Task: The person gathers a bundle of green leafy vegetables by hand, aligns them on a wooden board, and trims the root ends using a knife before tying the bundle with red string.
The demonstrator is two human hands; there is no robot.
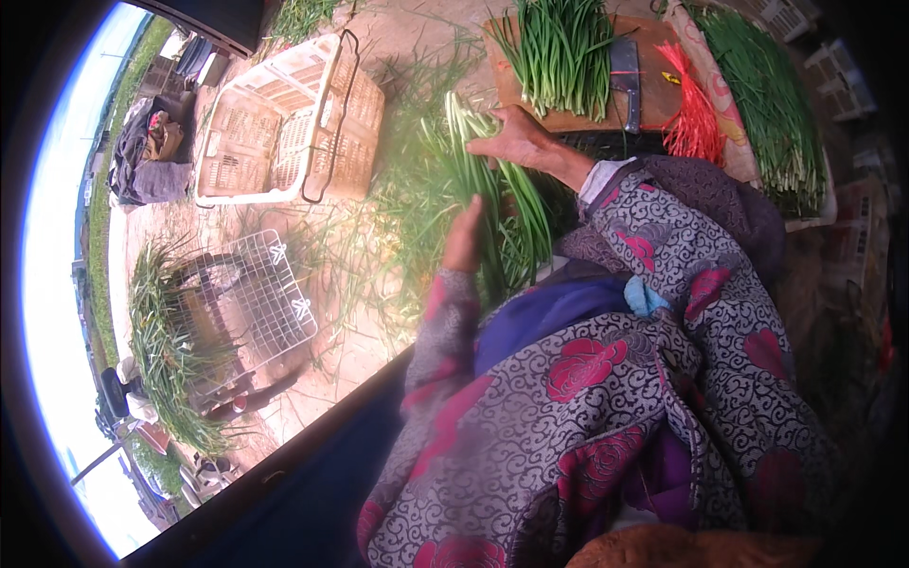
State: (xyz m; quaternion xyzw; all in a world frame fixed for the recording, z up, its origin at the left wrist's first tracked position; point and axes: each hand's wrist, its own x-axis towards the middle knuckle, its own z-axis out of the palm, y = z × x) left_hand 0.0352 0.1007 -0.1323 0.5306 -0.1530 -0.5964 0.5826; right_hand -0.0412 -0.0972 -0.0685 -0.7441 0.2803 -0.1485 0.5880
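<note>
My right hand [523,138] is closed round a bunch of garlic chives [516,199] near its white stem ends, which point up and away from me. The long green leaves hang down toward my lap. My left hand [462,237] is held upright with its fingers stretched, flat along the left side of the leaves; it is slightly blurred. Beyond my right hand, a neat bunch of chives [559,57] lies on a brown board [653,80]. Beside it on the board are a broad-bladed knife [625,85] and a bundle of red ties [694,114].
A whitish plastic crate [346,142] with a wire handle stands at the far left. Nearer are a white wire rack [275,303] and a heap of greens [166,350]. Loose leaves litter the ground [331,246]. More chives [762,104] lie on cloth at right.
</note>
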